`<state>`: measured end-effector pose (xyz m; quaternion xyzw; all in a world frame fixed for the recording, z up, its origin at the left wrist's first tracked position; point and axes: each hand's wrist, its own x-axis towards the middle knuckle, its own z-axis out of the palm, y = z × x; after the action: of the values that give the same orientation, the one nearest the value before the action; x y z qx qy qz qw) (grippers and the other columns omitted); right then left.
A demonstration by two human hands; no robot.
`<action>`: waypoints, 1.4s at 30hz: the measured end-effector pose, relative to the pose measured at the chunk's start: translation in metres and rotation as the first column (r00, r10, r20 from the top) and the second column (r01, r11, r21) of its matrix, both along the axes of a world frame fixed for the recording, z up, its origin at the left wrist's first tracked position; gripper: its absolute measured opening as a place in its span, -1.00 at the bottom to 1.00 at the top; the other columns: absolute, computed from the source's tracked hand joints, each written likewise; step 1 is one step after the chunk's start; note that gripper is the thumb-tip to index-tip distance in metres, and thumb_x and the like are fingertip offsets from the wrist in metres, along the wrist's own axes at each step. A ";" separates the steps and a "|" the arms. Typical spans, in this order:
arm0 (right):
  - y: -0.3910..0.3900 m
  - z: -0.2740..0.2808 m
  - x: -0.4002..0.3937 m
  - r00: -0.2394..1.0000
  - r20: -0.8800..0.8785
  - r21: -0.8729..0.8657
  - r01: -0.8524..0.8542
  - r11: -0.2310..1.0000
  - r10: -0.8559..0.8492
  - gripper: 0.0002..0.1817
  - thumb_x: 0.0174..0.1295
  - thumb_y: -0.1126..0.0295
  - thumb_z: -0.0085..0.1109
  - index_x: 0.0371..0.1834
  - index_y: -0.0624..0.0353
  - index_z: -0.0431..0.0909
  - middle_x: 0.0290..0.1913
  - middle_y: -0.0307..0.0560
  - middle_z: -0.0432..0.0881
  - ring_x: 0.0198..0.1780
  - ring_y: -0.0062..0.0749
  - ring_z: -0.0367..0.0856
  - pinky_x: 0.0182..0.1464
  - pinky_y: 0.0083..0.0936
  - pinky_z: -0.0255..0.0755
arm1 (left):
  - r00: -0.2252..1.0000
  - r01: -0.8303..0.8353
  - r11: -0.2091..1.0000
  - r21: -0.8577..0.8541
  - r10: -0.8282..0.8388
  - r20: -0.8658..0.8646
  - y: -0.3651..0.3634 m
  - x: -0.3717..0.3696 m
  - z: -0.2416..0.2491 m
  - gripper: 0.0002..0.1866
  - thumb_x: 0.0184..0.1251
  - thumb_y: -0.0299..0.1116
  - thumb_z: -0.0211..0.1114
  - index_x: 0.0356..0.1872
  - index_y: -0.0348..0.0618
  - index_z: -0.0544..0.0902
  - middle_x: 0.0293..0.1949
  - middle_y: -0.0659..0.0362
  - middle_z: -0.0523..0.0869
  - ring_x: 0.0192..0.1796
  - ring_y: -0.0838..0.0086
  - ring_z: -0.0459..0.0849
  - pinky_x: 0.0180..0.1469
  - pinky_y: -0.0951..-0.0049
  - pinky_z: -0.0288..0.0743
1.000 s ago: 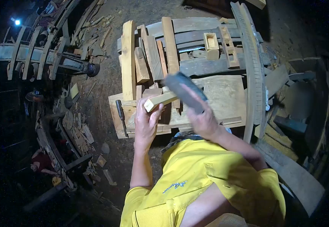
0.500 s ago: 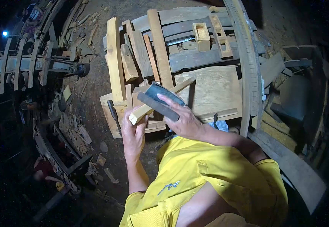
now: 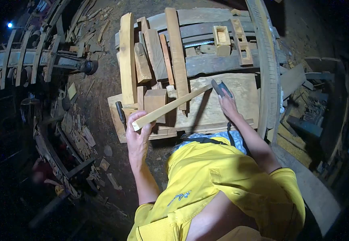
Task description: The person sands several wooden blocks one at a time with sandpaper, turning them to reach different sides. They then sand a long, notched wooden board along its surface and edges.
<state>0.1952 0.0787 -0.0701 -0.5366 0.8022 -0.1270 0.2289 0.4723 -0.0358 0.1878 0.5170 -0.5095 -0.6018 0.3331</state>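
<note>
My left hand [image 3: 137, 130] is closed round the near end of a long, pale square wooden stick [image 3: 174, 105], which slants up to the right above the bench. My right hand [image 3: 227, 105] grips a dark grey and bluish folded piece of sandpaper [image 3: 221, 89] at the stick's far end. Whether the sandpaper still touches the tip is hard to see. Below the stick lies a bare plywood board [image 3: 238, 94], with the stick's shadow across it. A squared wooden block [image 3: 156, 99] sits just beyond my left hand.
Several wooden pieces [image 3: 128, 60] lie across the left of the bench. A dark-handled tool [image 3: 120, 111] rests at the board's left edge. Farther back are a hollowed wooden box [image 3: 222, 36] and a slotted wooden piece [image 3: 242, 42]. A long beam [image 3: 262, 60] borders the right; scraps [image 3: 88, 136] litter the floor.
My right hand has slid the sandpaper away along the stick, from near my left hand to the far end. My left hand keeps its hold. The view has shifted slightly.
</note>
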 end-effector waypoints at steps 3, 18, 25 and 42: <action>0.002 0.011 0.011 0.998 0.041 -0.055 0.041 0.998 -0.038 -0.63 0.26 0.32 -0.19 -0.11 0.44 0.45 0.05 0.30 0.40 0.18 -0.12 0.31 0.29 -0.13 -0.05 | 0.996 -0.016 1.000 -0.006 0.016 0.083 0.003 0.002 0.002 -0.70 0.18 -0.40 0.21 -0.08 -0.22 0.42 -0.20 0.19 0.44 -0.11 0.54 0.46 -0.07 0.57 0.40; -0.053 0.238 0.108 0.761 0.192 -0.821 -0.221 0.527 0.619 -0.88 -0.01 0.52 0.06 -0.36 0.26 0.48 0.11 0.17 0.37 0.14 -0.01 0.37 0.25 0.01 0.10 | 0.996 -0.053 0.949 -0.311 0.028 -0.087 0.027 -0.012 -0.003 -0.62 -0.03 -0.59 0.35 -0.17 -0.15 0.41 -0.16 0.15 0.50 -0.03 0.44 0.48 0.05 0.43 0.39; -0.034 0.210 0.086 0.833 0.153 -0.672 -0.308 0.674 0.532 -0.81 0.15 0.49 -0.10 -0.41 0.41 0.49 0.06 0.22 0.40 0.06 -0.02 0.43 0.22 -0.08 0.15 | 1.000 -0.005 0.927 -0.375 -0.001 -0.016 0.032 -0.009 -0.005 -0.63 -0.02 -0.61 0.33 -0.18 -0.15 0.41 -0.14 0.12 0.51 -0.06 0.45 0.49 0.03 0.45 0.38; 0.006 0.026 0.010 0.993 0.091 -0.170 0.089 0.981 -0.074 -0.55 0.29 0.27 -0.22 -0.57 0.42 0.50 -0.30 0.28 0.54 -0.02 0.01 0.43 0.22 -0.06 -0.02 | 0.981 -0.192 0.976 -0.103 0.192 -0.017 0.028 -0.002 -0.002 -0.59 0.09 -0.59 0.24 0.02 -0.20 0.41 -0.10 0.10 0.53 -0.03 0.47 0.51 0.07 0.48 0.37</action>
<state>0.2054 0.0844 -0.0438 -0.5154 0.7990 -0.2282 0.2095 0.4704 -0.0076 0.1859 0.5435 -0.4867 -0.5413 0.4180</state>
